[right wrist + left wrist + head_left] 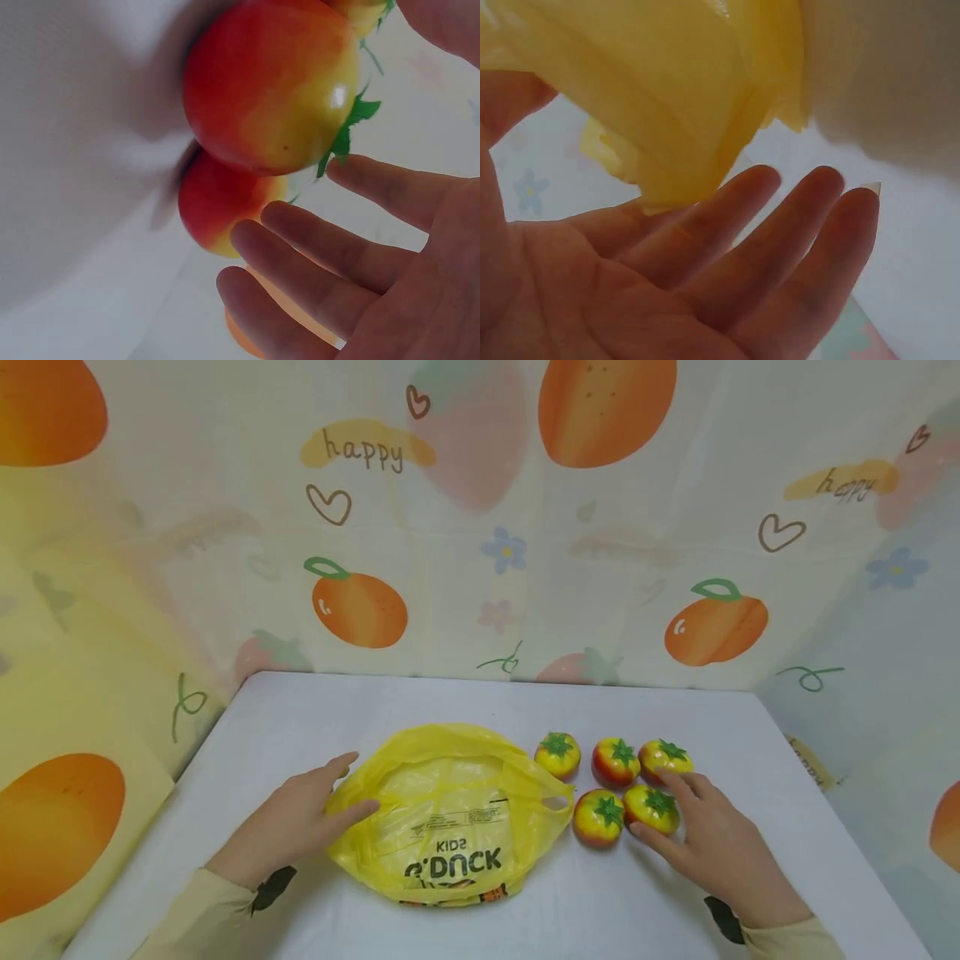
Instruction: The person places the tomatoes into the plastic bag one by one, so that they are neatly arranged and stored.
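Observation:
A yellow plastic bag (pixel 457 827) with printed lettering lies on the table, its mouth spread wide. My left hand (pixel 300 810) is at the bag's left side, thumb apart from the fingers; in the left wrist view the bag's edge (pixel 682 135) hangs between thumb and straight fingers, unpinched. Right of the bag sit several glossy red-and-yellow tomatoes (pixel 598 818) with green star-shaped tops. Over the rightmost ones hovers my right hand (pixel 712 835), thumb and fingers spread around the near right tomato (pixel 651 810). In the right wrist view a fingertip overlaps the green top of one tomato (pixel 270 90).
Everything stands on a white table (pixel 480 702). Fruit-patterned cloth (pixel 480 568) rises behind it and along both sides.

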{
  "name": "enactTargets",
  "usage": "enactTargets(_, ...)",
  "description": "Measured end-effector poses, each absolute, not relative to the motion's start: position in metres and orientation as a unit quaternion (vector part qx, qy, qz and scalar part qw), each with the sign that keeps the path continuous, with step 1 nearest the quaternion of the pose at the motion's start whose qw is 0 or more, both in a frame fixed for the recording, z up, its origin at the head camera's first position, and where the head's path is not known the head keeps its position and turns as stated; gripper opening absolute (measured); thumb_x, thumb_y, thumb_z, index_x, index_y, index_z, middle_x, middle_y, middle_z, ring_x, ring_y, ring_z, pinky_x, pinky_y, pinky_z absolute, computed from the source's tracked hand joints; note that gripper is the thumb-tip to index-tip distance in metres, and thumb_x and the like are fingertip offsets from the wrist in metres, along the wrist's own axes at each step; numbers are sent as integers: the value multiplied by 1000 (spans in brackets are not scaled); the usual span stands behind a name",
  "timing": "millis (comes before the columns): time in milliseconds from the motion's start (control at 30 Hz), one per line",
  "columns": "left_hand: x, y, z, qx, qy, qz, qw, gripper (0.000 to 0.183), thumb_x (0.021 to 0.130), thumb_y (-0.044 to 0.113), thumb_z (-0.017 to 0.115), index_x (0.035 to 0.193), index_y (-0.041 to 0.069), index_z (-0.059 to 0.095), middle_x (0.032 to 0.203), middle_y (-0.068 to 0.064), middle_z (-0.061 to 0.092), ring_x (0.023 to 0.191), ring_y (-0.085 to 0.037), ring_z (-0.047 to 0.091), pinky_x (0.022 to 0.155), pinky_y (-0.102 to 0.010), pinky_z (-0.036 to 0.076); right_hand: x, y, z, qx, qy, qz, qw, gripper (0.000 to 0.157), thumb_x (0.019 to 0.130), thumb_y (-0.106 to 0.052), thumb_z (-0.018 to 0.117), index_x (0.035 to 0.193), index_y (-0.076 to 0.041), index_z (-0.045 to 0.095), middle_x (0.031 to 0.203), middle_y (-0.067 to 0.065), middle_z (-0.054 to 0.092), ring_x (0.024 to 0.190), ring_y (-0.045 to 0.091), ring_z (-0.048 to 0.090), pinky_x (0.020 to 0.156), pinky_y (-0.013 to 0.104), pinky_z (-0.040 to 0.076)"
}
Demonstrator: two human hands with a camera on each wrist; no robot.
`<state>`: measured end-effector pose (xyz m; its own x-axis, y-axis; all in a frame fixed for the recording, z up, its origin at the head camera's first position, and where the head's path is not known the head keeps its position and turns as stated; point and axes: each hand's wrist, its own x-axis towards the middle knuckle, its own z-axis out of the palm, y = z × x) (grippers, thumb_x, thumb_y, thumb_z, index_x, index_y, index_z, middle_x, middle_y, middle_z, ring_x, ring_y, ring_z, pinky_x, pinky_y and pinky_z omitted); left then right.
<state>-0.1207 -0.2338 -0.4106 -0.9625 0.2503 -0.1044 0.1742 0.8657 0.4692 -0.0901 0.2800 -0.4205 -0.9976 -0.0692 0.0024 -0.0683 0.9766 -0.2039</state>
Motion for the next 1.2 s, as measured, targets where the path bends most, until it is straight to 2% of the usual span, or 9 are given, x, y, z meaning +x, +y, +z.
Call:
enactTargets(133,-122,-237,-411,92,959,245,107,87,100,66,66,158,2,50,147,-23,66,132,-43,67,106,-62,53,-94,275,-423,-39,992,-116,13,94,89,-70,76,157,-10,52,145,34,57,121,52,64,93,71,55)
enactTargets(367,-126,-241,-410,71,961,239,122,81,100,66,65,153,5,57,143,-21,70,129,-41,68,105,-63,53,-101,267,-424,-41,991,-123,23,89,91,-65,78,157,-10,53,152,32,55,130,53,61,99,72,53)
enactTargets(567,-130,-240,-411,83,958,247,115,73,103,60,65,151,6,60,142,-18,71,128,-38,69,105,-62,54,-103,265,-426,-45,990,-128,27,86,91,-66,78,153,-10,57,152,29,56,130,52,61,101,72,52)
enactTargets(800,-133,-234,-409,89,954,263,118,62,105,49,66,149,6,62,143,-16,71,131,-37,67,109,-61,53,-103,265,-429,-47,991,-126,26,77,93,-55,80,152,-10,58,149,26,59,127,49,63,98,71,53)
enactTargets(1200,-135,-230,-412,89,957,255,103,55,106,42,66,147,5,64,140,-16,73,127,-37,70,106,-60,54,-102,263,-429,-19,992,-122,36,71,93,-40,84,152,-10,57,151,25,58,131,51,60,102,73,51)
